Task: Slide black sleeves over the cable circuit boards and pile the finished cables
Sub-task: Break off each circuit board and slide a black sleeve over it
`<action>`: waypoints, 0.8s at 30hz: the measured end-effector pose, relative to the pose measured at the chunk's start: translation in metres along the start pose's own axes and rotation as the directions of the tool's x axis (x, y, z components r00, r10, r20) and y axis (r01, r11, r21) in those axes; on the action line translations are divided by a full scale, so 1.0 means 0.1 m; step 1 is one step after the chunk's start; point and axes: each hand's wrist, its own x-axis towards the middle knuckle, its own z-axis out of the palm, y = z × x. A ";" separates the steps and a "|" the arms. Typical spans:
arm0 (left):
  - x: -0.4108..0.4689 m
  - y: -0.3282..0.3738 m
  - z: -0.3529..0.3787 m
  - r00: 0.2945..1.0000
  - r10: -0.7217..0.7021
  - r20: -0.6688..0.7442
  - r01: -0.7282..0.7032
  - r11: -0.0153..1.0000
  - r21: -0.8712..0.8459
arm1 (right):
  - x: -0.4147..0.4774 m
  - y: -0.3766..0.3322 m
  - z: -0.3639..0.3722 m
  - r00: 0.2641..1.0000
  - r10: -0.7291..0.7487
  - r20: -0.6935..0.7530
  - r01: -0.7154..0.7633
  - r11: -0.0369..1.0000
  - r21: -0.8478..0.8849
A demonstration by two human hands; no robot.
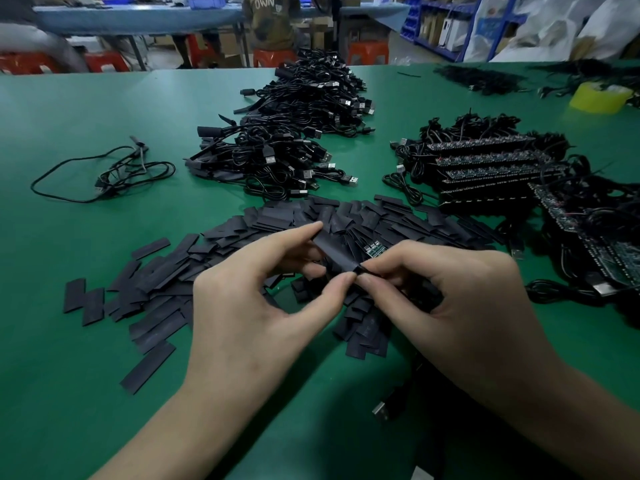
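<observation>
- the sleeve (333, 250) is held just above the heap of loose sleeves (166, 282), at the front middle of the green desk (69, 126); its long axis runs slantwise, far end pointing up and left, near end down and right toward the right hand
- left hand (242, 306): fingers curled; forefinger tip on the sleeve's far end, thumb tip at its near end, so it pinches the sleeve lengthwise
- right hand (460, 299): thumb and forefinger closed tight on the sleeve's near end, touching the left thumb tip; the other fingers are curled under, and what they hold is hidden
- a board (375, 250) shows only as a small green patch between the sleeve and the right knuckles; which way it points, and whether any of it is inside the sleeve, cannot be told
- a usb plug (382, 408) lies near the front edge beside the right forearm; its cord is mostly hidden by the arm
- the cable pile (294, 133) sits behind the loose sleeves, plugs mostly pointing right, sleeved ends to the left
- rows of bare boards (485, 164) lie to the right, long axes left to right; a nearer batch is cut off by the right edge
- a stray cable (104, 174) lies apart at the left; a yellow tape roll (601, 97) stands far right, blurred
</observation>
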 end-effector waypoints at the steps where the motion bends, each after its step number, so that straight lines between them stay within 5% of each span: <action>1: 0.00 0.00 0.01 1.000 -0.010 -0.003 0.010 1.000 -0.009 | 0.00 -0.01 0.00 1.000 -0.003 -0.001 0.003 1.000 -0.014; 8: -0.01 -0.02 0.03 0.998 -0.065 -0.008 0.065 0.996 -0.060 | 0.00 -0.04 0.00 0.999 0.028 0.034 -0.027 0.999 -0.021; 13: 0.09 -0.15 -0.04 0.980 -0.177 -0.093 0.161 0.974 -0.160 | 0.06 0.04 -0.08 0.957 0.134 0.258 -0.127 0.991 -0.046; 18: 0.18 -0.32 -0.11 0.941 -0.299 -0.159 0.239 0.919 -0.315 | 0.10 0.11 -0.14 0.901 0.105 0.420 -0.073 0.993 -0.092; 24: 0.18 -0.37 -0.10 0.944 -0.305 -0.129 0.251 0.912 -0.324 | 0.17 0.08 -0.21 0.910 0.224 0.349 -0.284 0.950 0.130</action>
